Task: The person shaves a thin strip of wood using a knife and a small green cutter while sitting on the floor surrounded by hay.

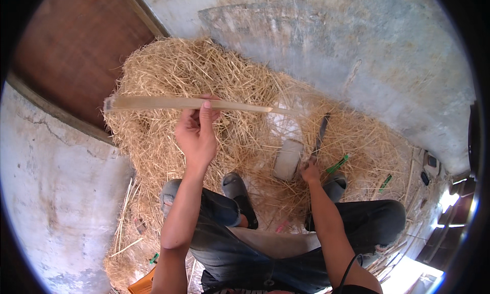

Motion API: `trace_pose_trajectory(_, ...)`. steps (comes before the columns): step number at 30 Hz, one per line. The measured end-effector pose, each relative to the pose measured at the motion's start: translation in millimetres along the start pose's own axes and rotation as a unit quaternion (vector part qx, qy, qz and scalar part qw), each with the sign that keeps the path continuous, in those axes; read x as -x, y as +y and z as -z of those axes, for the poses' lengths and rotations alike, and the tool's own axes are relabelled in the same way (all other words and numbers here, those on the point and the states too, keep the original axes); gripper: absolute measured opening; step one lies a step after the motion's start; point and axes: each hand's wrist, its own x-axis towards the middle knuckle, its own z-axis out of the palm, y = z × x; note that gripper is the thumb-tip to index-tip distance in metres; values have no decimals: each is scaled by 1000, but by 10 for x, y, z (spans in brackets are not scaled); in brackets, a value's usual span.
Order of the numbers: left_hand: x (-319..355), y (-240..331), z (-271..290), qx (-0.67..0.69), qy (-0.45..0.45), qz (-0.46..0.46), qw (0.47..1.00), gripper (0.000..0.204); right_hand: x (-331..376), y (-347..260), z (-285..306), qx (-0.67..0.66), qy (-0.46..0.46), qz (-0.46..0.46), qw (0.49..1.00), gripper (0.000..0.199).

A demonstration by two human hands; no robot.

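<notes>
My left hand point(196, 140) pinches a pale wooden strip point(153, 103) between thumb and fingers near its middle, holding it level above the straw heap point(168, 64). I judge it light, stiff but springy, drier than slippery; its thin right end might split, so the middle or the broader left part seems the safer hold. My right hand point(310, 171) appears closed around the handle of a dark-bladed knife point(321, 133), beside a grey block point(289, 160).
</notes>
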Motion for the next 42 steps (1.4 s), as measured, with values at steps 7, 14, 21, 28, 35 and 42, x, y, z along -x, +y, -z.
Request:
trace_pose_trajectory(7,-126,231,10,-65,11,-50,997,22,-95,10,-86,82,17,21,996,69)
trace_pose_trajectory(14,-73,202,-79,-100,-37,-34,994,21,-44,-121,60,-44,65,-76,994,80)
trace_pose_trajectory(21,23,190,-213,-106,-43,-57,992,17,-355,38,421,-254,122,-131,951,64)
trace_pose_trajectory(28,163,284,-482,-83,-58,-54,993,18,-90,-214,1261,-126,196,-129,964,56)
trace_pose_trajectory(35,182,182,-531,-166,-77,-126,975,29,1034,-936,1970,-268,252,9,930,51)
trace_pose_trajectory(42,-401,522,-824,127,-28,-151,980,32,1990,-960,1918,-222,159,163,948,46)
